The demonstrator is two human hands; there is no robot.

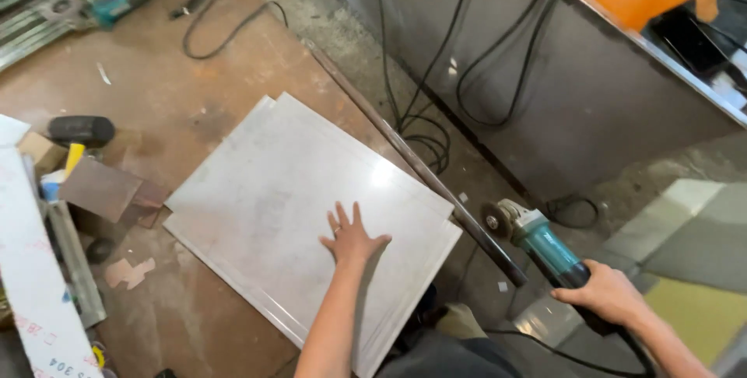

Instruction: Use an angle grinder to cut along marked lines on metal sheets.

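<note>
A stack of square stainless steel sheets (264,191) lies on a rusty brown work table (171,90). My left hand (352,238) rests flat on the top sheet near its right corner, fingers spread. Off the table's right edge, my right hand (605,294) grips the dark handle of a teal angle grinder (537,239). The grinder's disc (492,221) points toward the table edge, apart from the sheets.
A second grinder (109,5) and black cables (226,12) lie at the table's far end. A mallet (81,129), a small metal plate (99,188) and white-filmed strips (35,285) sit at left. A steel cabinet (560,90) stands across the concrete floor, with cords hanging.
</note>
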